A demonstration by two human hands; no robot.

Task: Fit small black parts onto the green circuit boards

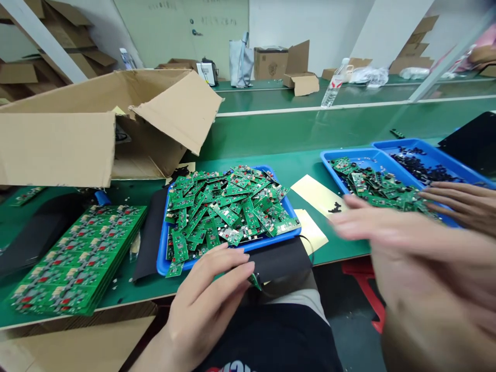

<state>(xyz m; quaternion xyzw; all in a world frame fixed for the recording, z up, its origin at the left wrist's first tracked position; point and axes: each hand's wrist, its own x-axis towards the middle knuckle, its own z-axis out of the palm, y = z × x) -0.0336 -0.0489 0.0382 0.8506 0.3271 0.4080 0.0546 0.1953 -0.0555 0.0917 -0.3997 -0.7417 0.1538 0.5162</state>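
My left hand point(211, 299) is just in front of a blue tray point(161, 264), its fingers bent together. The end of a small green circuit board point(254, 281) sticks out past the fingertips; the rest is hidden by the hand. Heaped in the tray are several small green circuit boards point(228, 206) with red and white parts. My right hand point(411, 253) is raised at the right, smeared by motion, so I cannot tell whether it holds anything. Below the tray lies a black sheet point(281, 261) near my lap.
Stacked circuit board panels point(77, 258) lie at the left, before an open cardboard box point(58, 147). On the right, a co-worker's hand point(463, 201) is beside a second blue tray point(329, 157) of boards and a tray of black parts point(420, 165). A water bottle point(335, 85) stands behind.
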